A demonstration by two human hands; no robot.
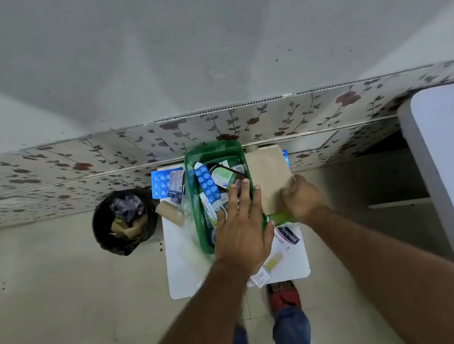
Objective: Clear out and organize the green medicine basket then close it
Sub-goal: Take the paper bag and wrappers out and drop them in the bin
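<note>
both arms reaching forward and down; left hand [241, 227] lying flat, fingers spread; right hand [303, 199] curling closed

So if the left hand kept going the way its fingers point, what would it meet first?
The left hand lies over the green basket, fingers pointing toward the wall. Straight ahead, the brown bottle comes first, seemingly just past the fingertips, though depth is hard to judge from above.

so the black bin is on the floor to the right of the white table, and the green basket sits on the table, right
Not quite. In the head view the black bin stands on the floor to the left of the white table, not the right. The green basket does sit on the table.
</note>
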